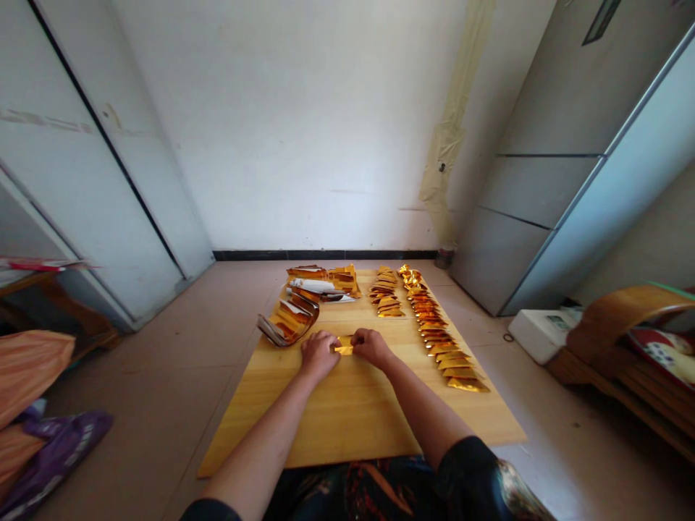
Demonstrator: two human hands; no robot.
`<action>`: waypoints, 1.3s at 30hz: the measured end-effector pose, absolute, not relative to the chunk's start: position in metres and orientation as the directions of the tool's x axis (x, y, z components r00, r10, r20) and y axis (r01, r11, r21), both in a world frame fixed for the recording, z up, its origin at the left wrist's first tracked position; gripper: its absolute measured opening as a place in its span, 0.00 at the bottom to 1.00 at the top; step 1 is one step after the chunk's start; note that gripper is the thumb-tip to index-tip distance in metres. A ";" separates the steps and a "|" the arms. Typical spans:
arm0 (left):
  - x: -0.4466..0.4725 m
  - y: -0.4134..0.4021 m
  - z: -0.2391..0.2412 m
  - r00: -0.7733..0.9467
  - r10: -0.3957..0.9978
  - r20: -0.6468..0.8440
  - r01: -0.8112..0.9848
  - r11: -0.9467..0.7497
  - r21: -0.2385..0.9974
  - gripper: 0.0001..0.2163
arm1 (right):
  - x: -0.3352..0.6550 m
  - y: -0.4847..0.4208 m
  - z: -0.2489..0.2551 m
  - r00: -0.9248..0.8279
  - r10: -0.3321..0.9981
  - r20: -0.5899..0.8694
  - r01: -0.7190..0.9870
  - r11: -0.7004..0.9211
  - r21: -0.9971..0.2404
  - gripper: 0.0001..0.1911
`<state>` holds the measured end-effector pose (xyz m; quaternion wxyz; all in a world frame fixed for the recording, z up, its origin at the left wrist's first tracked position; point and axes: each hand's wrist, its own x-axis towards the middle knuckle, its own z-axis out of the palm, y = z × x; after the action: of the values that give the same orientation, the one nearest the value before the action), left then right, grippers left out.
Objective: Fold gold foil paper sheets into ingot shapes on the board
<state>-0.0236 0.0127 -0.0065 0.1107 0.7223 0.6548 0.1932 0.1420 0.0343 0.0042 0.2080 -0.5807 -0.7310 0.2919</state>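
Observation:
Both hands meet over the middle of the wooden board, each with its fingers closed on one small piece of gold foil paper point(344, 345). My left hand point(319, 353) pinches its left end, and my right hand point(372, 346) grips the right end. The piece looks folded and narrow; its ends are covered by my fingers. Behind my left hand lies a curled stack of gold foil sheets point(293, 317). To the right, a long row of folded gold foil pieces point(437, 333) overlaps down the board, with a shorter row point(385, 293) beside it.
The wooden board point(352, 420) spans the space before my lap. More foil sheets point(342, 275) and a white roll point(312, 285) lie at its far left. A grey refrigerator point(521, 210) and a wooden armchair point(608, 347) stand right. Bags point(59, 449) are at the left.

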 end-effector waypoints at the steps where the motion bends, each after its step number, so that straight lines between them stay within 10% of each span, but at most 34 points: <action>1: -0.023 0.012 -0.008 0.060 0.985 0.160 0.900 -0.123 0.418 0.06 | 0.144 0.033 0.003 -0.219 0.975 0.028 0.719 0.181 -0.671 0.10; 6: -0.022 0.004 -0.014 0.062 0.959 0.276 0.893 -0.177 0.415 0.04 | 0.157 0.024 0.001 -0.161 0.941 0.298 0.776 0.307 -0.551 0.15; 17: -0.029 -0.007 -0.011 0.238 0.917 0.322 0.899 -0.333 0.285 0.10 | 0.162 0.017 0.006 -0.282 0.925 0.254 0.895 0.349 -0.278 0.10; 29: -0.025 -0.022 -0.008 0.393 0.848 0.357 0.876 -0.463 0.136 0.07 | 0.166 0.017 0.008 -0.075 0.997 0.028 0.830 0.078 -0.553 0.15; 39: -0.024 -0.025 -0.007 0.386 0.857 0.342 0.883 -0.451 0.133 0.09 | 0.164 0.005 0.000 -0.308 0.940 0.146 0.817 0.340 -0.466 0.10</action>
<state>-0.0236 -0.0247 -0.0066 -0.0351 0.8317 0.5230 0.1833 0.1639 0.0047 0.0000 0.1995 -0.5534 -0.7938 0.1543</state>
